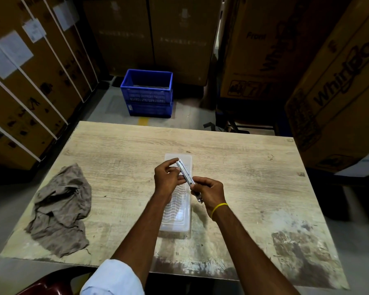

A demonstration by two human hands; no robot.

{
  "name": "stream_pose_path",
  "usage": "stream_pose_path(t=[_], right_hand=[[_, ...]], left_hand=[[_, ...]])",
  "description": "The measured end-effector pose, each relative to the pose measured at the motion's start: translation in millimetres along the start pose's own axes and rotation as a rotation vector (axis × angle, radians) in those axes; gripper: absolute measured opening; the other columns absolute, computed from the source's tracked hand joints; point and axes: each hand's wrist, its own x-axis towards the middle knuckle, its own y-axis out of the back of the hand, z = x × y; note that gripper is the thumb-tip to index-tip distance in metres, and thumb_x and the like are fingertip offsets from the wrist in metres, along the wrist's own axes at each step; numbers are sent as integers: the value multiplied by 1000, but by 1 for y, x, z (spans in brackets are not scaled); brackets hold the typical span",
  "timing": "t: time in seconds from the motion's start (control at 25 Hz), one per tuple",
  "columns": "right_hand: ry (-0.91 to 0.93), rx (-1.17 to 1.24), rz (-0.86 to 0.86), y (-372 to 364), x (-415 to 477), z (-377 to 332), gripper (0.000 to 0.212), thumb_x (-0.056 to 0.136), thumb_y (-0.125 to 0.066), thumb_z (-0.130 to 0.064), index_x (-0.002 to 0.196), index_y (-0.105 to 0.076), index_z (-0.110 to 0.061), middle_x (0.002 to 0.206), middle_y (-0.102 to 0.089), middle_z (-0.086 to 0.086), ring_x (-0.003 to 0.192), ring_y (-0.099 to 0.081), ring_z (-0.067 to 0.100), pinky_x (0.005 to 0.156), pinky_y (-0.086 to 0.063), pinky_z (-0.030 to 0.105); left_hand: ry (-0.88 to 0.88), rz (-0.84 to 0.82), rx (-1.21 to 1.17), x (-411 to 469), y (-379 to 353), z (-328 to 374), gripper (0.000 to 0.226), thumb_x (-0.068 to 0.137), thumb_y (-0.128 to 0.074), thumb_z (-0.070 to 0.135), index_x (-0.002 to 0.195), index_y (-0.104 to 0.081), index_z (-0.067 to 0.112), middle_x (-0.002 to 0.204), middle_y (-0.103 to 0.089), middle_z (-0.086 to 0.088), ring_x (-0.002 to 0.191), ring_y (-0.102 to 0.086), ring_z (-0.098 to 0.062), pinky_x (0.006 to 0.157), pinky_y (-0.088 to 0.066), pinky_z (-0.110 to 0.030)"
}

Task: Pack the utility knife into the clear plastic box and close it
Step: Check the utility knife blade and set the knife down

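Observation:
I hold a slim silver utility knife point(186, 173) above the middle of the table. My left hand point(167, 177) pinches its far end between thumb and fingers. My right hand point(209, 191), with a yellow band on the wrist, grips its near end. Under both hands a long clear plastic box point(176, 218) lies on the wooden table point(243, 177), lengthwise away from me. Its ribbed inside shows through the plastic. My hands cover its middle, so I cannot tell how its lid sits.
A crumpled grey cloth point(61, 209) lies at the table's left. A blue plastic crate point(147, 93) stands on the floor beyond the far edge. Tall cardboard cartons point(339, 92) wall in the left, back and right. A dark red chair edge point(51, 284) shows at bottom left.

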Motion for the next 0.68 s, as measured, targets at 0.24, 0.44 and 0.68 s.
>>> stream_pose_path(t=[0.24,0.44,0.68], right_hand=[[-28,90,23,12,0,0,16,73,-82,7,86,-75,2,73,-71,16,59,-67,23,62,-59,31],[-12,125,211,46,12,-4,30,59,-92,4,79,-71,-3,81,-73,23,63,-72,27,69,-63,36],[64,9,477,86,18,-9,53,50,-98,-9,95,-71,-10,94,-76,17,85,-74,30,84,-60,40]], left_hand=[[-9,75,-77,-3,1,0,34,91,-56,-14,119,-67,2,101,-70,-30,69,-77,-29,62,-65,-36],[-7,81,-116,-19,-1,-13,24,87,-67,-13,109,-67,-5,94,-72,-30,70,-77,-33,63,-65,-34],[70,67,-72,-44,-28,-38,5,85,-74,-4,89,-73,-7,77,-74,-22,60,-75,-27,57,-64,-31]])
